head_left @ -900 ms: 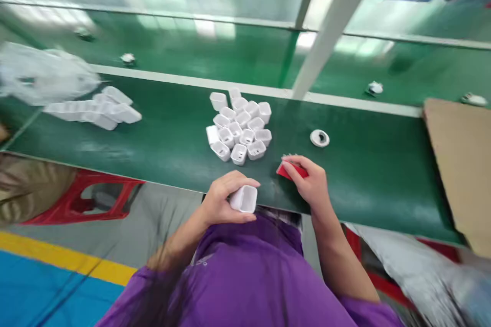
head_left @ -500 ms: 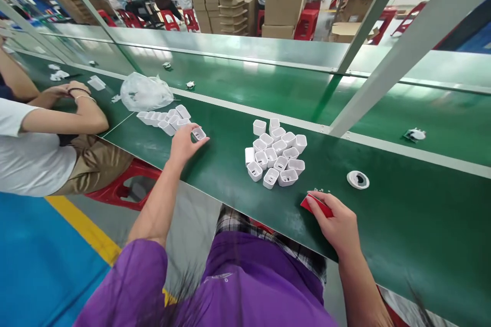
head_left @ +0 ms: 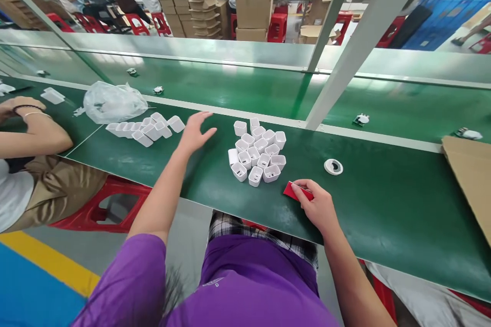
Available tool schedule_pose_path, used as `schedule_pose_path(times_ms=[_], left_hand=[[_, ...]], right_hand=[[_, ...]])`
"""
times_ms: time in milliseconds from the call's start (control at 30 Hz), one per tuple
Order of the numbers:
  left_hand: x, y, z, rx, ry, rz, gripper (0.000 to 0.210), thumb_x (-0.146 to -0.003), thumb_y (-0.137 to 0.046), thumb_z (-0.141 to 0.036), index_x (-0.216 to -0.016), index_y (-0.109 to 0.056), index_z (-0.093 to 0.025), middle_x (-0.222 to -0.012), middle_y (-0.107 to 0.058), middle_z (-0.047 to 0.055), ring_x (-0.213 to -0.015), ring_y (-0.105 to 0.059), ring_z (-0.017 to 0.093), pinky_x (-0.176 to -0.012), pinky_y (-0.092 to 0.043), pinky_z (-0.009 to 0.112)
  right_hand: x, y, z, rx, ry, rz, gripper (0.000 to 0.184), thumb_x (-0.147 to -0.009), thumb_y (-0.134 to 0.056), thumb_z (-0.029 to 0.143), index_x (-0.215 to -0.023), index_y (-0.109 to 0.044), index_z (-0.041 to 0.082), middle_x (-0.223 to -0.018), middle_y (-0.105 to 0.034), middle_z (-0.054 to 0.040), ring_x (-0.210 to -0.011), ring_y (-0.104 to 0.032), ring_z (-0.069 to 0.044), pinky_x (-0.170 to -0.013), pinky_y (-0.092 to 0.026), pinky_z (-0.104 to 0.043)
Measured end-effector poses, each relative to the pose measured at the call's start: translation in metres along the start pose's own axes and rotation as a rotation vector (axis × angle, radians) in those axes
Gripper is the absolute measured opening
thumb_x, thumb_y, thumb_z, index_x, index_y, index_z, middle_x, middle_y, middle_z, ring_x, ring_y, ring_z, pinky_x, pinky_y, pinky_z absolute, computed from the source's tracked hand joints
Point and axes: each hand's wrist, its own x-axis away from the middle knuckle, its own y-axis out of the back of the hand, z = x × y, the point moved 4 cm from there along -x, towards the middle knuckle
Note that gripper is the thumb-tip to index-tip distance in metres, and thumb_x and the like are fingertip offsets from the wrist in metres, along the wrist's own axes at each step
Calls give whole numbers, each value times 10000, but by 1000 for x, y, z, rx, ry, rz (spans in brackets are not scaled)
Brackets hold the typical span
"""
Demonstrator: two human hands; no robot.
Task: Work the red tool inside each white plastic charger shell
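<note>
My left hand (head_left: 196,133) is open above the green bench, fingers apart and holding nothing. Just left of it lies a white plastic charger housing (head_left: 176,123), beside a group of similar housings (head_left: 142,130) laid in rows. Right of that hand stands a cluster of several open-topped white housings (head_left: 253,155), some showing slots in their bottoms. My right hand (head_left: 315,201) grips a small flat red piece (head_left: 294,191) between thumb and fingers, near the bench's front edge. What the red piece is, I cannot make out. A white ring-shaped part (head_left: 333,166) lies beyond this hand.
A clear plastic bag (head_left: 115,103) rests at the left, near a co-worker's forearm (head_left: 42,130). Small white-and-green parts (head_left: 361,119) sit on the green conveyor (head_left: 238,87) behind a pale rail. A slanted metal post (head_left: 345,66) rises from the rail. Cardboard (head_left: 470,179) lies at right.
My left hand has let go of a white housing, which now lies by the left group, and has moved right with fingers spread. My right hand still holds the red piece. The view has shifted right.
</note>
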Motion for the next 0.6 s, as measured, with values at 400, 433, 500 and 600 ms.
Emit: schedule_pose_path(times_ms=[400,433,500,600], left_hand=[[-6,-5,-77,292,-7,-22,321,-749,-709,-349,-999,-598,-181,-1050,-682,57,-972,-650,209,-905,-520,363],[9,9,-86,361,-59,-70,329,-758,-711,-353,-1011,-588,-184,-1048,-679,54,-980,-651,197,-898,-527,343],[43,29,-110,485,-169,-59,338,-773,-713,-319,-1050,-571,-186,-1060,-675,58,-988,-654,180,-844,-546,295],[91,31,-153,479,-306,114,303,-792,-700,-252,-1070,-595,-191,-1039,-692,55,-960,-669,163,-838,-544,262]], right_hand=[[5,-2,-9,-231,-93,14,329,-908,-471,494,-1007,-472,180,-855,-652,-70,-628,-647,-166,-600,-516,-303],[6,-2,-8,-249,-83,9,319,-912,-470,487,-1011,-459,183,-887,-658,-79,-650,-658,-169,-612,-525,-306],[7,-4,-6,-281,-62,8,295,-923,-473,469,-1016,-438,192,-907,-670,-84,-697,-676,-176,-647,-537,-310],[8,-6,-2,-351,-34,10,273,-934,-481,450,-1028,-421,200,-918,-687,-80,-765,-683,-175,-701,-541,-315]])
